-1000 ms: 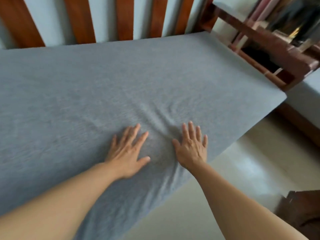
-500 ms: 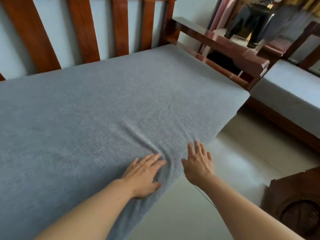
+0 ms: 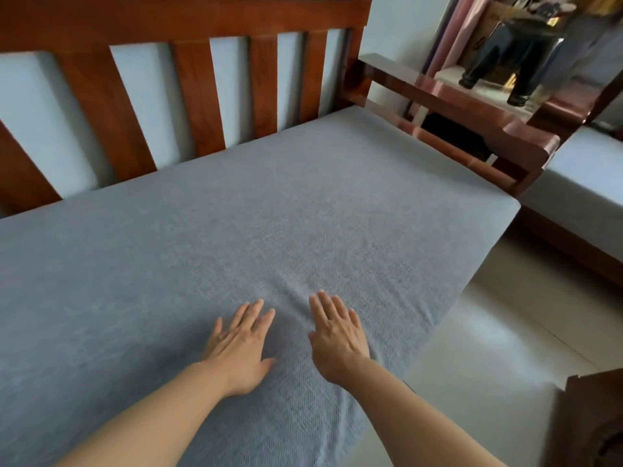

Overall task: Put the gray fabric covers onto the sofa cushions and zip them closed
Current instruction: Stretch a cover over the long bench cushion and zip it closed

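surface: gray fabric cover (image 3: 269,210) stretched over the sofa cushion, which fills the seat from the backrest to the front edge. Faint creases just ahead of my fingers, otherwise smooth.
room: wooden sofa frame (image 3: 188,15) with vertical slats behind; pale wall shows between them. Wooden armrest (image 3: 472,109) on the right. Light tiled floor (image 3: 505,332) below the front edge.
neighbours: second gray cushion (image 3: 586,173) on a seat past the armrest; dark wooden furniture (image 3: 593,423) at lower right.
left hand (image 3: 241,348): flat on the cover, palm down, fingers straight, slightly spread.
right hand (image 3: 337,338): flat on the cover just beside the left, fingers straight and together.
grip: nothing pinched.
containers: none identifiable; objects behind the armrest too blurred.
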Demonstrator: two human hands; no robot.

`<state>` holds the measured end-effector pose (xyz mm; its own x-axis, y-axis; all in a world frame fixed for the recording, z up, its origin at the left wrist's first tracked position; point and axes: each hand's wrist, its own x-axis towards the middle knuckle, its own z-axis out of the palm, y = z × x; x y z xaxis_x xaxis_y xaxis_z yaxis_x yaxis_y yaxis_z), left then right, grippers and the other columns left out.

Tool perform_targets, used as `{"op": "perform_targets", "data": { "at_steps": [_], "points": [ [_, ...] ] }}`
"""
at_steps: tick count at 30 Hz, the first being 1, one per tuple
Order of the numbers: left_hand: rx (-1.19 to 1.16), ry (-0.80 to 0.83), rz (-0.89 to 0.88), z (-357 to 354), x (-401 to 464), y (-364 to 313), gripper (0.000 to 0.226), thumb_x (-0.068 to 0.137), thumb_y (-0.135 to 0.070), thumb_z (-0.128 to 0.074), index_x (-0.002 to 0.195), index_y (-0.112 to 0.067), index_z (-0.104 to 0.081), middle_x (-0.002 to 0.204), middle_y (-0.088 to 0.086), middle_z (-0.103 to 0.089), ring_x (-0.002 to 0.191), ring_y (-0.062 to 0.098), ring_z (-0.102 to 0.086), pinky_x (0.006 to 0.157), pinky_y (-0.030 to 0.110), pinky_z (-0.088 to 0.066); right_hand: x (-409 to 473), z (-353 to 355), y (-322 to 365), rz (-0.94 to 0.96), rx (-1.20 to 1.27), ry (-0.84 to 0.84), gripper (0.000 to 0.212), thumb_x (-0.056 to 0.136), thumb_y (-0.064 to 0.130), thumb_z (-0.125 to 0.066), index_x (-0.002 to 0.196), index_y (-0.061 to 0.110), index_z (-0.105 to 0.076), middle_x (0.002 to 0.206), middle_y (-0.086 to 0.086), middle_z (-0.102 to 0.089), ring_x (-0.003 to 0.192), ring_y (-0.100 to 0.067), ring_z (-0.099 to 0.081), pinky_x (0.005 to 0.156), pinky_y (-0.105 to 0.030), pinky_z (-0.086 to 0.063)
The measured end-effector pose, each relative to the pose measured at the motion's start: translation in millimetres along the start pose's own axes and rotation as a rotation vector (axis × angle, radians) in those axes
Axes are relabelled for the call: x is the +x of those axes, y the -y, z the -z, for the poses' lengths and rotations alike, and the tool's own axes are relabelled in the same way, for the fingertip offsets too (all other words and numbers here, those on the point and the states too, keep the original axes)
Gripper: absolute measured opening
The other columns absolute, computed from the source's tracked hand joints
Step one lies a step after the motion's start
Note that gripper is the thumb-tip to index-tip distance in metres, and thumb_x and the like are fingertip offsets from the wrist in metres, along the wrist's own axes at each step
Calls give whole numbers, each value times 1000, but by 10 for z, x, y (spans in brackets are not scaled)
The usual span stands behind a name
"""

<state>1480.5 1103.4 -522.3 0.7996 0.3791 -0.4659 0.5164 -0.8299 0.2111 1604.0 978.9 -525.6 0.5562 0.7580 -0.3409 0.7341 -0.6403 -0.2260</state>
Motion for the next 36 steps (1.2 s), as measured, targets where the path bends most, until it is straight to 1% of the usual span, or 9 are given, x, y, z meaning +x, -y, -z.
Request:
{"op": "perform_targets", "data": {
  "at_steps": [4,7,11,14,21,25,29,33,36],
  "points": [
    [-35,-70,61,-28,434,-142,75,96,-51,-34,151,-27,11,157,-1,23,145,19,15,116,49,-1,407,39,-297,84,-14,30,68,98,20,-35,151,21,8,157,2,18,144,-22,18,116,-41,8],
    [-14,-122,147,-139,820,-257,72,95,-57,-30,150,-31,8,156,1,23,145,22,15,115,52,-6,736,12,-676,240,-60,54,70,94,54,-29,151,29,3,157,7,17,144,-18,20,114,-38,14],
    [6,-233,265,-272,1326,-662,78,79,-61,-34,143,-15,-38,149,23,-31,135,39,-28,90,72,-33,1114,41,-1394,267,-69,-145,78,84,73,-16,150,34,-8,155,14,7,142,-13,16,113,-38,14],
    [-42,-323,268,-250,1844,-1212,77,77,-57,-34,138,-10,-45,146,24,-37,134,38,-32,93,70,-30,1476,279,-2101,169,-66,-211,78,81,72,-8,150,36,-6,152,16,12,141,-9,17,114,-38,13],
    [30,-360,6,91,3135,-2527,73,78,-58,-37,138,-16,-46,148,12,-39,135,30,-35,101,56,-18,2111,901,-3771,-68,-45,-270,81,77,73,0,150,36,-2,157,14,8,144,-9,14,116,-39,11],
    [88,-269,-277,143,3516,-3289,78,72,-66,-39,137,-24,-46,148,4,-40,137,25,-33,106,57,-27,2095,1168,-4667,-516,30,-243,78,89,68,-18,151,22,-7,160,-1,3,146,-20,7,116,-44,7],
    [71,-299,-642,292,3793,-3636,70,81,-57,-40,146,-32,-29,158,-9,-8,144,11,-6,114,49,-9,2119,1491,-4984,-719,48,-305,70,95,53,-32,149,10,-19,158,-16,-3,145,-30,-1,117,-42,0],
    [41,-483,-143,701,4257,-3378,69,87,-52,-33,147,-18,-31,158,2,-17,144,20,-20,107,62,-27,2587,1701,-4780,-240,79,-352,60,99,38,-35,151,23,-9,159,-1,4,146,-19,6,117,-38,4],
    [7,-293,129,833,4555,-3253,71,94,-57,-29,152,-24,-2,159,-1,11,146,22,7,113,57,-6,2805,1615,-4724,-75,67,-241,61,98,47,-30,151,30,-4,159,7,6,145,-16,11,115,-41,8]
  ]
}}
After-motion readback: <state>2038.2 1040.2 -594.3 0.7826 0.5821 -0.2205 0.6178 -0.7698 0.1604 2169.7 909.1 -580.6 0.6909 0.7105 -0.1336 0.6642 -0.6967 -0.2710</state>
